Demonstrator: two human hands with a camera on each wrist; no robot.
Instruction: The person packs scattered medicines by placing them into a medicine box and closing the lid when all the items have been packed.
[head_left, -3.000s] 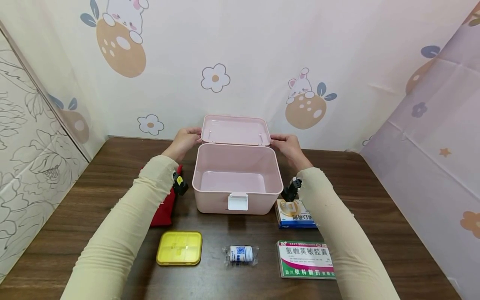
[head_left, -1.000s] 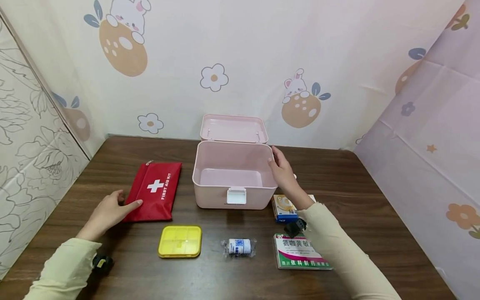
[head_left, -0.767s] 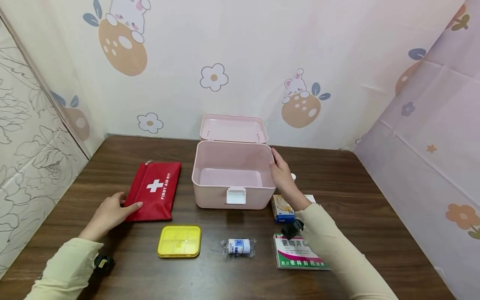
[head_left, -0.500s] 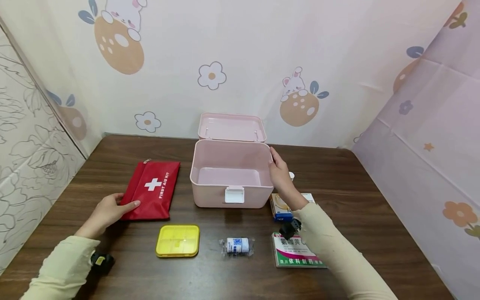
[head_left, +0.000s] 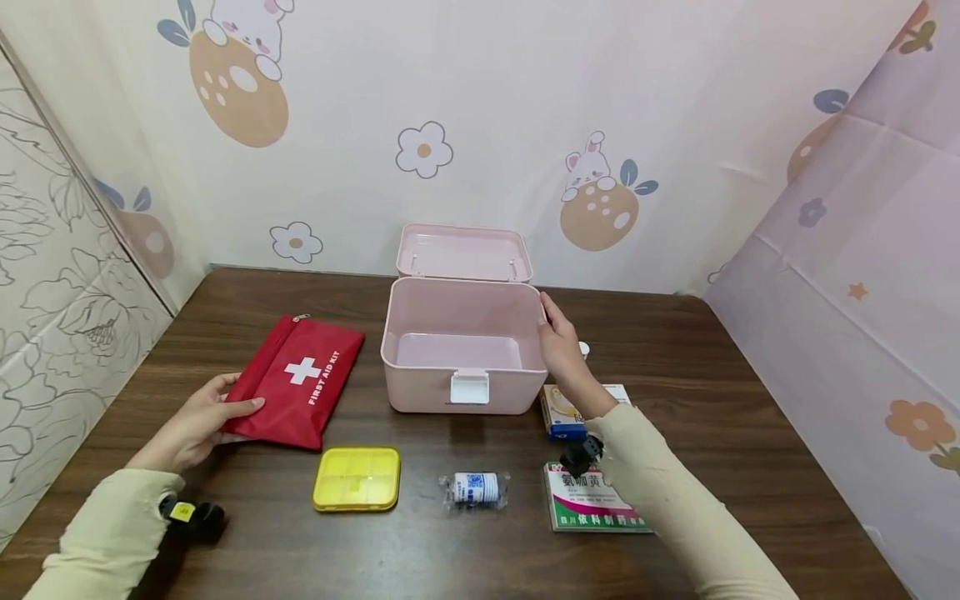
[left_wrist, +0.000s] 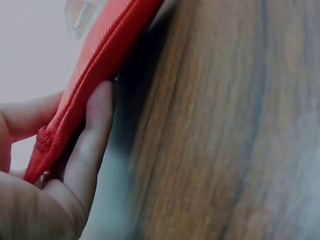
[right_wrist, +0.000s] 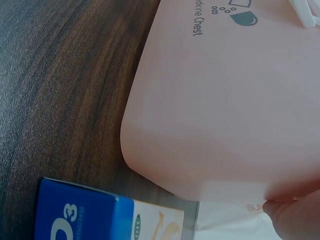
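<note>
A red first aid pouch [head_left: 307, 375] is tilted, its near-left edge held between the thumb and fingers of my left hand [head_left: 197, 421]. The left wrist view shows this pinch close up, with the pouch [left_wrist: 87, 85] above the tabletop. At the middle back stands a pink medicine box [head_left: 423, 392], lid raised and inside bare. My right hand [head_left: 566, 350] holds its right rim, the thumb at the edge and the fingers along the outer side. In the right wrist view only part of that hand [right_wrist: 300, 215] shows against the box wall.
A yellow pill case [head_left: 357, 479], a plastic-wrapped roll [head_left: 476, 489] and a green-white capsule box [head_left: 592, 508] lie in front. A blue-white drops box [head_left: 561, 417] sits by the right forearm, and a white round thing [head_left: 584, 349] shows behind the hand.
Both hands left the raised lid. My left hand went to the red pouch, and has now tilted it and drawn it slightly nearer. My right hand moved to the box's right rim and stays there.
</note>
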